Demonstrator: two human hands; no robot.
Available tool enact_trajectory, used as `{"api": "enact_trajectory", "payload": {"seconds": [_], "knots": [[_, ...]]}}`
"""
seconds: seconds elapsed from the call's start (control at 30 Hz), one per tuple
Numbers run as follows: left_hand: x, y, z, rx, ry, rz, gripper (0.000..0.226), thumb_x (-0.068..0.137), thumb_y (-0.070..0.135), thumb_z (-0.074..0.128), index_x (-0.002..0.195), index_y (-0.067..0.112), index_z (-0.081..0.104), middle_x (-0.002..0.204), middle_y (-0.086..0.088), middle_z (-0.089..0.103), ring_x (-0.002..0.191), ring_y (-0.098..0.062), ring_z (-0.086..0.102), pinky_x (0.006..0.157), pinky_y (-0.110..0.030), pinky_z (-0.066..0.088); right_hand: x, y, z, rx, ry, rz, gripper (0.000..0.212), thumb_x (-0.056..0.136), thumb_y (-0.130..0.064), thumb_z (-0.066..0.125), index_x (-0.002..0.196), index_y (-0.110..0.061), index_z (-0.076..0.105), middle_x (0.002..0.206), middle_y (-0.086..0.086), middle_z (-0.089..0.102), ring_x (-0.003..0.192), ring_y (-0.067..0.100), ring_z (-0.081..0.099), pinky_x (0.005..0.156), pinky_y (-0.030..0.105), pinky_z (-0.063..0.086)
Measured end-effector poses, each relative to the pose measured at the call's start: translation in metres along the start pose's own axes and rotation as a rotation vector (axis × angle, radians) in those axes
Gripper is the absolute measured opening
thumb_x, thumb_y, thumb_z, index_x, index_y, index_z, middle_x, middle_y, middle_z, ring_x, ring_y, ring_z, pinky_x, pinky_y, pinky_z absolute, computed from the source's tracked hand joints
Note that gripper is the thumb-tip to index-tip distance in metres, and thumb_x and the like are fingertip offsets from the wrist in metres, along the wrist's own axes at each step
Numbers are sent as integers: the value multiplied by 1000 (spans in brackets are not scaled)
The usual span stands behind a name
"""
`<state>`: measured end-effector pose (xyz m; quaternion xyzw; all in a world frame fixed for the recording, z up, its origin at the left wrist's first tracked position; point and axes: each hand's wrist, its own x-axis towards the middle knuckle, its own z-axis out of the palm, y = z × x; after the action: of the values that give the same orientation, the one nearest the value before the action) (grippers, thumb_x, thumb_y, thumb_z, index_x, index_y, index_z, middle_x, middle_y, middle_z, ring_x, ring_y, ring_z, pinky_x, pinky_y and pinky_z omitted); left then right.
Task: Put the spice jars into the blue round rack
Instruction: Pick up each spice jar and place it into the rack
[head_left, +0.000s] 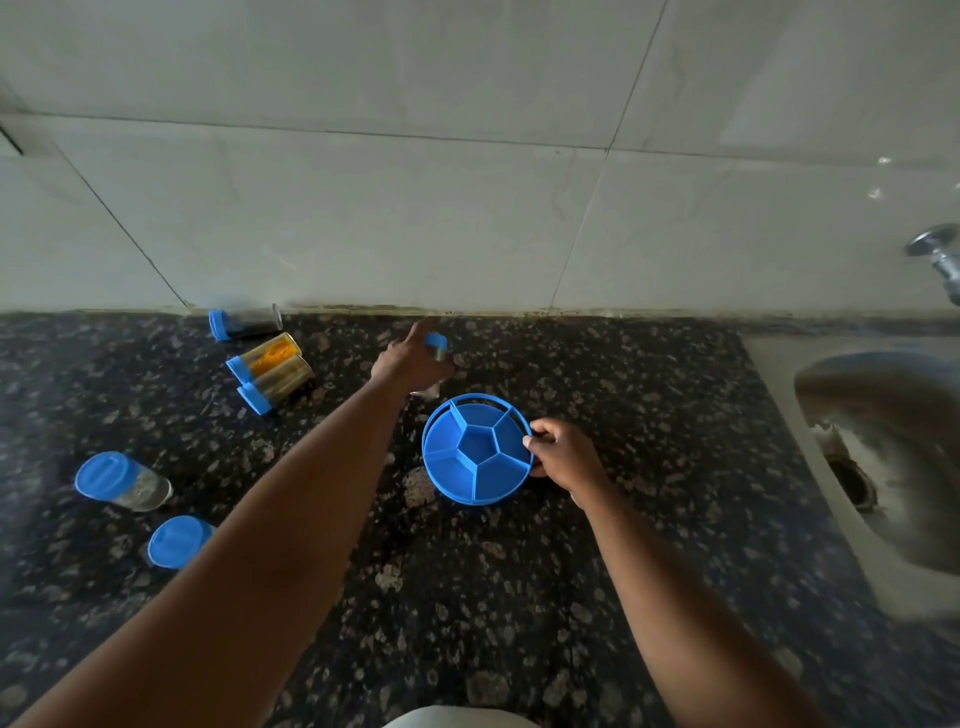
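Empty blue round rack (477, 448)

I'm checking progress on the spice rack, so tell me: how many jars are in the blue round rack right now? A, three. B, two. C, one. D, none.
D: every compartment of the blue round rack shows bare; the right hand grips its rim while the left hand closes on a jar beyond it.

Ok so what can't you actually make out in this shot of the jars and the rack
Head view only:
- Jar at the left hand: only its blue cap shows; the hand covers the body and the grip.
- Nearest jar: left forearm hides its right side; contents unseen.
- Jar by the wall: dark and blurred, contents unclear.
- Blue round rack: right hand covers its right rim.
- Tap: cut off by the right edge.
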<state>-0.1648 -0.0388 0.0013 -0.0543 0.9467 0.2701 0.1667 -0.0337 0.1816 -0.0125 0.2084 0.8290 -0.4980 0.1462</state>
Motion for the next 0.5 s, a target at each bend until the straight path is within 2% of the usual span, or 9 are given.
{"api": "enact_trajectory", "payload": {"seconds": [0.1, 0.17, 0.23, 0.4, 0.5], "knots": [[-18, 1, -8, -353, 132, 49, 67, 72, 33, 75, 131, 31, 43, 116, -9, 66, 102, -30, 65, 83, -43, 57, -2, -1, 3, 7, -17, -16, 37, 94, -10, 61, 130, -4, 60, 109, 6, 63, 93, 20, 67, 76, 40, 63], [-37, 5, -10, -497, 171, 132, 63, 71, 25, 75, 127, 32, 47, 109, -2, 67, 92, -21, 67, 69, -32, 58, -3, -3, 6, 24, -21, -13, 36, 94, -10, 61, 129, -4, 60, 110, 8, 63, 93, 20, 67, 74, 38, 63], [-59, 6, -6, -476, 167, 242, 60, 73, 19, 73, 127, 31, 48, 103, 0, 68, 82, -15, 67, 62, -25, 54, -4, -4, 11, 38, -18, -15, 32, 94, -9, 61, 125, -4, 62, 111, 12, 64, 94, 22, 67, 74, 40, 64], [-89, -8, 19, -337, 147, 391, 60, 74, 27, 79, 123, 27, 45, 108, 2, 65, 88, -13, 67, 71, -26, 51, -9, -6, 21, 28, -41, -8, 13, 90, -13, 62, 99, -4, 66, 93, 12, 68, 96, 30, 70, 77, 51, 62], [-96, -11, 22, -274, 197, 421, 56, 77, 31, 75, 122, 29, 43, 116, 0, 63, 95, -17, 67, 74, -37, 56, -13, -8, 29, 22, -72, -39, 6, 90, -14, 62, 95, -13, 65, 90, 5, 67, 98, 29, 70, 78, 52, 62]]}}
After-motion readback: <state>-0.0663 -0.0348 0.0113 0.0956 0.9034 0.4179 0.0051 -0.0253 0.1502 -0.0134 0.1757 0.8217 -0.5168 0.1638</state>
